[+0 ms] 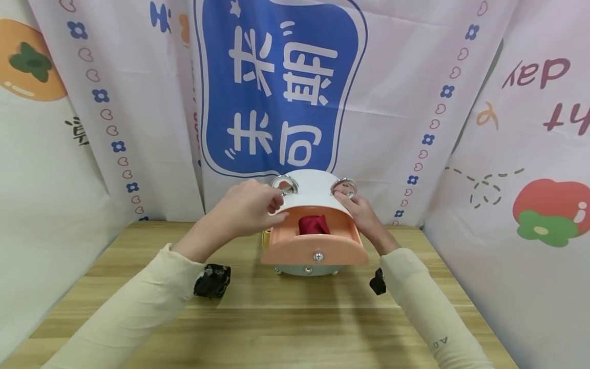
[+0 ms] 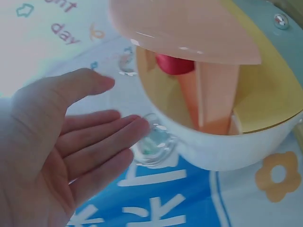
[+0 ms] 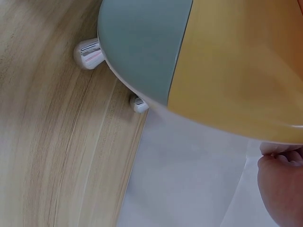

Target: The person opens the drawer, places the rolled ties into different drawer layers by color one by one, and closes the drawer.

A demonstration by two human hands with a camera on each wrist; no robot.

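Note:
A small rounded drawer box (image 1: 311,185) with a white shell and silver ring-like ears stands at the back of the table. Its peach upper drawer (image 1: 295,250) is pulled out and holds a crumpled dark red cloth (image 1: 313,224). A yellow drawer (image 2: 272,101) and a grey-green one (image 3: 137,42) sit lower down. My left hand (image 1: 251,207) hovers at the drawer's left side, fingers loosely extended and nothing in them; the left wrist view shows its palm. My right hand (image 1: 364,212) grips the right ear (image 1: 345,185), thumb in front; its other fingers are mostly hidden.
The wooden table (image 1: 276,328) stretches toward me in front of the box. A printed curtain (image 1: 392,102) hangs close behind it, with more cloth on both sides. Black objects (image 1: 212,281) show beside both cuffs. Short silver feet (image 3: 90,53) carry the box.

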